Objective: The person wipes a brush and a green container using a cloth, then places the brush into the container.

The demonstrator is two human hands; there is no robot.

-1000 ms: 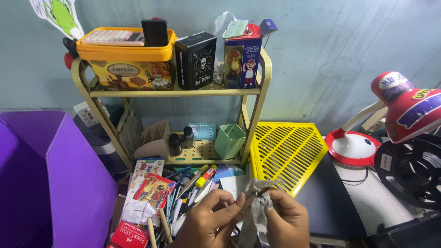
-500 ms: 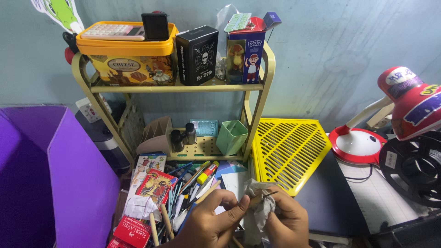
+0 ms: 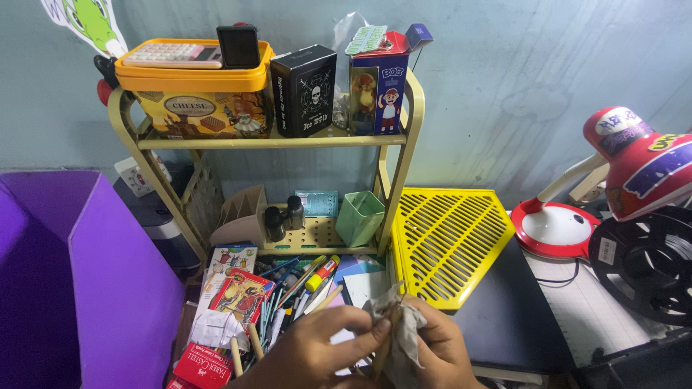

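Down at the bottom edge, left hand [image 3: 317, 349] reached in from the lower left, fingers curled, thumb and forefinger pinched onto a thin wooden stick [image 3: 384, 344]. Right hand [image 3: 436, 349] came in beside it, almost touching, fingers closed around a crumpled grey cloth [image 3: 400, 328] wrapped about that stick. Stick stood nearly upright between both sets of fingertips, mostly hidden by cloth folds. Just beyond lay a heap of pens and pencils [image 3: 295, 288], with a red picture box [image 3: 240, 295] to its left. Further back sat a green cup [image 3: 360, 218] on the lower level of a cream metal shelf [image 3: 400, 155], and a yellow slatted tray [image 3: 447, 234] beside it. Farthest up stood a yellow-lidded tub [image 3: 202, 104]; off right, a red desk lamp [image 3: 634, 169].
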